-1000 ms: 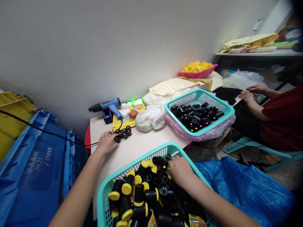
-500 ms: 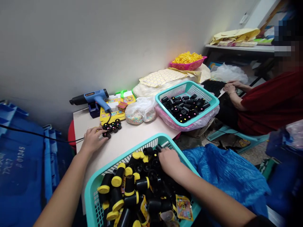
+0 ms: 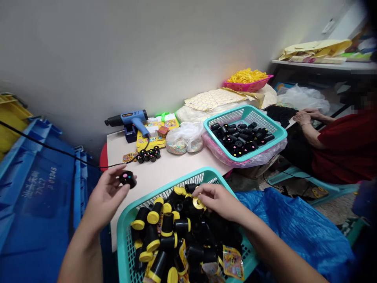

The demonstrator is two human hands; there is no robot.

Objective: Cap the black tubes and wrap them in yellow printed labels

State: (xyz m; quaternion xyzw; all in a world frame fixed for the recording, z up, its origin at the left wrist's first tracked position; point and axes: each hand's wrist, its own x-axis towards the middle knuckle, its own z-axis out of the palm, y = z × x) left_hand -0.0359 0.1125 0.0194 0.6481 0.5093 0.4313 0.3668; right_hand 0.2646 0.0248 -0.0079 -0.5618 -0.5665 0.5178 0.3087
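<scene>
My left hand (image 3: 107, 192) is raised over the table's front edge, its fingers around a short black cylinder (image 3: 127, 179) with pink and blue dots on its end. Over the near turquoise basket (image 3: 138, 208), my right hand (image 3: 219, 199) pinches a black cylinder with a yellow end (image 3: 198, 203), partly covered by the fingers. That basket is heaped with black tubes, many yellow-capped, and a printed pouch (image 3: 232, 261) lies among them. Several dotted black cylinders (image 3: 149, 155) stand grouped on the table beyond my left hand.
A blue heat gun (image 3: 134, 120) rests on its stand by the wall. A clear bag of small beads (image 3: 178, 141) sits near a second turquoise basket (image 3: 281, 135) of black pieces. Blue crates (image 3: 38, 188) line the left. At right, a person in a red sleeve (image 3: 338, 137) sits working.
My left hand has lifted off the table toward me, now with a dotted black cylinder in it. My right hand has risen from the pile with a yellow-ended black cylinder. The view has shifted left.
</scene>
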